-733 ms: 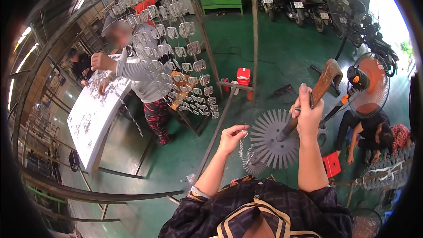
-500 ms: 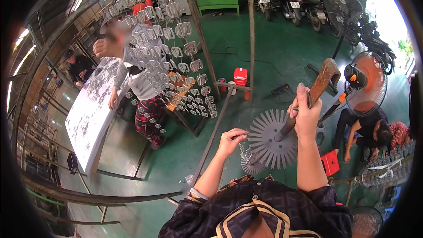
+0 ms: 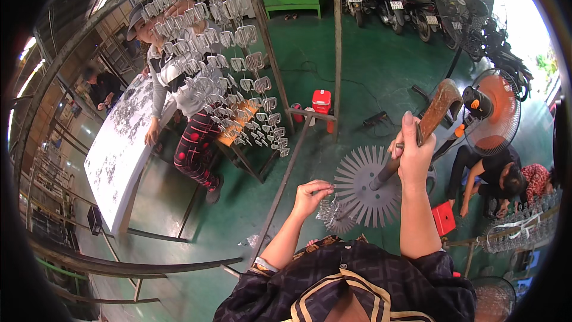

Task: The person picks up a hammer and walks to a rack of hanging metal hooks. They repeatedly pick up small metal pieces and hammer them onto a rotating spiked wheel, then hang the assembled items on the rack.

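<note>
My right hand (image 3: pixel 415 154) is closed around the upper part of a rusty metal post with a hooked top (image 3: pixel 442 110). Lower on the post sits a grey disc with slots cut around its rim (image 3: pixel 357 186). My left hand (image 3: pixel 312 198), left of the disc, is pinched shut at the top of a hanging string of small wire pieces (image 3: pixel 327 213). What exactly lies between those fingertips is too small to make out. Below, a smaller slotted disc (image 3: pixel 344 223) shows partly behind the wire pieces.
At left, a rack hung with metal loops (image 3: pixel 238 65) stands before a person (image 3: pixel 190 89) beside a white-topped table (image 3: pixel 119 155). An orange fan (image 3: pixel 491 113), a red stool (image 3: pixel 444 219) and crouching people (image 3: pixel 491 176) are at right. A metal frame bar (image 3: pixel 286 185) runs near my left arm.
The hanging wire pieces have swung slightly left, away from the large disc. Behind the rack, the person has lowered a raised hand and shifted a leg. My right hand keeps its grip.
</note>
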Demonstrator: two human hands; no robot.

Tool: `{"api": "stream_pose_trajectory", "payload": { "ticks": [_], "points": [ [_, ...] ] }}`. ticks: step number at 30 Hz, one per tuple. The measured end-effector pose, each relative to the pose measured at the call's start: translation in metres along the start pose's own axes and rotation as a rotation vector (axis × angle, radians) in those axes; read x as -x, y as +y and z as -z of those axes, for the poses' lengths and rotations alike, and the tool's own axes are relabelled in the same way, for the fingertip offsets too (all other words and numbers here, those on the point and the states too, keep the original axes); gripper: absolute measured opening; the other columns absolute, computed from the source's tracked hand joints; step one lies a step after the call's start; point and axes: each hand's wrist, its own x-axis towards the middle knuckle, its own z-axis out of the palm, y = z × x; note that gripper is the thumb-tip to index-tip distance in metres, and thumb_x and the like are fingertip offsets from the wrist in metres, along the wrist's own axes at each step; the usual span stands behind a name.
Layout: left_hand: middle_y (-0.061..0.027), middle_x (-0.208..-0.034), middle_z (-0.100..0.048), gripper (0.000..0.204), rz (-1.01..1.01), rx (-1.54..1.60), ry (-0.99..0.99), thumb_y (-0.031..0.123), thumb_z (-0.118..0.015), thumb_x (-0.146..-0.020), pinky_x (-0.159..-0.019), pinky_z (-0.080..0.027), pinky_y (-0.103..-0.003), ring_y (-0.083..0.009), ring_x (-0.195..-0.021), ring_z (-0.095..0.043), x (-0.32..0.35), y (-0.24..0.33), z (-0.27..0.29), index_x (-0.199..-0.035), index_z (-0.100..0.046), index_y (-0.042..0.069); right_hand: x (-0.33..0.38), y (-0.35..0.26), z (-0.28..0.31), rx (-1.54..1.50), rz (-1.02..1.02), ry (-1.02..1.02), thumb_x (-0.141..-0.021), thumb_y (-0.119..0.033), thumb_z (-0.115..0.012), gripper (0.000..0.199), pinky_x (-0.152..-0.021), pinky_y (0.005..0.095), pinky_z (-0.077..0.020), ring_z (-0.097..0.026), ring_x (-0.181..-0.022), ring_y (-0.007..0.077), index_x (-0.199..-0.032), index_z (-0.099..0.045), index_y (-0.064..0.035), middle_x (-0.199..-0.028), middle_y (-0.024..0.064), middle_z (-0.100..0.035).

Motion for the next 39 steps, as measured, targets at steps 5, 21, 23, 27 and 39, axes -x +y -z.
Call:
{"api": "stream_pose_trajectory", "payload": {
  "ticks": [5, 21, 23, 27, 39],
  "points": [
    [-0.0092, -0.085, -0.065, 0.012, -0.039, -0.043, -0.03, -0.004, -0.067, -0.072, -0.07, -0.051, -0.025, -0.015, -0.079, -0.062, 0.004, 0.002, 0.0, -0.083, -0.067, 0.0, 0.001, -0.002, -0.002, 0.009, 0.004, 0.001, -0.085, -0.035, -0.059, 0.041, -0.036, 0.0202, -0.0327, -0.039, -0.035, 0.0051, -0.062, -0.045, -0.0051, -0.044, -0.0022, -0.039],
    [-0.007, -0.082, -0.065, 0.01, -0.072, -0.091, -0.021, -0.005, -0.065, -0.072, -0.07, -0.048, -0.025, -0.0149, -0.077, -0.061, 0.004, 0.012, -0.008, -0.08, -0.066, 0.001, 0.002, -0.002, -0.003, 0.009, -0.022, 0.007, -0.085, -0.035, -0.06, 0.042, -0.037, 0.0211, -0.0326, -0.038, -0.035, 0.0054, -0.059, -0.042, -0.0072, -0.044, -0.0022, -0.038],
    [-0.0064, -0.082, -0.064, 0.015, -0.077, -0.138, -0.028, -0.006, -0.064, -0.071, -0.071, -0.046, -0.025, -0.0138, -0.078, -0.06, 0.006, 0.01, -0.009, -0.084, -0.06, 0.001, 0.002, -0.002, -0.003, -0.003, -0.032, 0.011, -0.085, -0.035, -0.06, 0.041, -0.037, 0.0216, -0.0332, -0.038, -0.035, 0.0055, -0.059, -0.042, -0.0073, -0.044, -0.0023, -0.038],
    [-0.0055, -0.084, -0.062, 0.032, 0.057, -0.024, 0.064, -0.008, -0.064, -0.069, -0.074, -0.043, -0.024, -0.0107, -0.079, -0.056, 0.009, 0.002, -0.015, -0.092, -0.046, 0.004, 0.001, -0.001, -0.005, -0.015, -0.033, 0.021, -0.085, -0.034, -0.06, 0.04, -0.038, 0.0226, -0.0343, -0.037, -0.035, 0.0057, -0.061, -0.043, -0.007, -0.044, -0.0024, -0.037],
    [-0.0052, -0.089, -0.062, 0.044, 0.03, -0.112, -0.037, -0.007, -0.067, -0.068, -0.079, -0.044, -0.026, -0.012, -0.084, -0.056, 0.007, 0.003, -0.008, -0.104, -0.045, 0.005, -0.002, 0.007, -0.005, -0.029, -0.046, 0.005, -0.085, -0.034, -0.06, 0.039, -0.038, 0.0228, -0.0353, -0.037, -0.035, 0.006, -0.063, -0.044, -0.0068, -0.044, -0.0021, -0.037]
  ]
}}
